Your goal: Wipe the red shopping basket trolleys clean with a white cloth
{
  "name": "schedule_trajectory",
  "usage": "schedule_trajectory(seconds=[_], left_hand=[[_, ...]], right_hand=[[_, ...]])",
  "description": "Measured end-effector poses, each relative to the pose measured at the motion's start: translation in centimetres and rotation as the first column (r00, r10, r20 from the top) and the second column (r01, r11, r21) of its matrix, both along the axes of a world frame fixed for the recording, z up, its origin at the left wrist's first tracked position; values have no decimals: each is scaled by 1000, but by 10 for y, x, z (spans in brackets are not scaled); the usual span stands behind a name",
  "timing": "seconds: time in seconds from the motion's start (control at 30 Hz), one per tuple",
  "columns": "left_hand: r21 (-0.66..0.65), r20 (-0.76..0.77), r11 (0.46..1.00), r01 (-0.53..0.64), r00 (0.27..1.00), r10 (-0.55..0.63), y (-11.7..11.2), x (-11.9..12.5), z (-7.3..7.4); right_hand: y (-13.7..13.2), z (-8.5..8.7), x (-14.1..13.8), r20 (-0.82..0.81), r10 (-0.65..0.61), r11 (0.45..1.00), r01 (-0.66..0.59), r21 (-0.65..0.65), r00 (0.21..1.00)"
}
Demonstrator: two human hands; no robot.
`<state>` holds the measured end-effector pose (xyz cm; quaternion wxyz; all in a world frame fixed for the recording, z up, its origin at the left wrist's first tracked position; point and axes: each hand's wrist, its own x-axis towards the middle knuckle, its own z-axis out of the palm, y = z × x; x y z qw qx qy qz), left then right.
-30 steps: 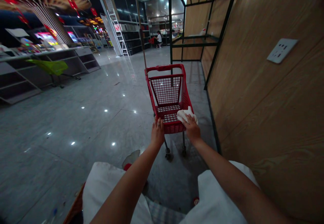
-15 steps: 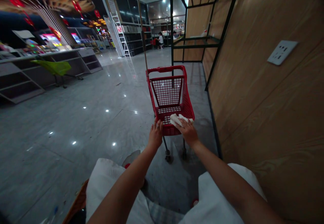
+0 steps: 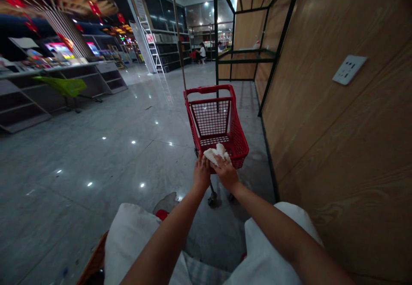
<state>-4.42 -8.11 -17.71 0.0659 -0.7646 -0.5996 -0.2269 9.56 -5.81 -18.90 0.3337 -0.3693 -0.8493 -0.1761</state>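
Note:
A small red shopping cart [image 3: 240,141] with a grid basket stands on the floor in front of my knees. My left hand [image 3: 202,171] grips its near rim at the left corner, fingers over the edge. My right hand [image 3: 225,171] presses a white cloth [image 3: 216,152] onto the same rim, close beside the left hand. Part of the cloth bunches up over the inside of the basket. The underside of the cloth and the fingertips beneath it are hidden.
Close on the right runs a wooden wall [image 3: 322,139] with a socket plate [image 3: 349,69]. A dark metal frame [image 3: 246,61] stands behind the cart. A counter [image 3: 111,77] and a green chair [image 3: 69,86] are at the left. A person [image 3: 202,53] sits far back.
My right hand has slid the cloth leftward along the near rim, from the right corner towards my left hand. The left hand stays at the left corner.

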Motion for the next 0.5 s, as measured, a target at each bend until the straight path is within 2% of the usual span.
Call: schedule_trajectory(seconds=[0.1,0.17,0.27,0.33,0.4,0.5], left_hand=[[9,-41,1000,-10,999,10,-3,-13,3],[22,-43,1000,1,999,0,-3,-18,2],[72,11,997,2,1000,-2,0,-15,-6],[103,47,995,11,999,-16,3,-7,-11],[117,70,993,19,997,-27,5,3,-15],[104,100,995,-5,995,-5,5,17,-15]], right_hand=[[5,8,20,21,-1,999,2,-48,1000],[12,12,45,3,-69,994,69,-84,998],[22,9,83,-35,-182,976,176,-127,983],[26,4,96,-61,-226,964,214,-156,972],[24,-3,93,-104,-255,958,237,-164,961],[14,-11,64,-140,-240,966,222,-133,961]])
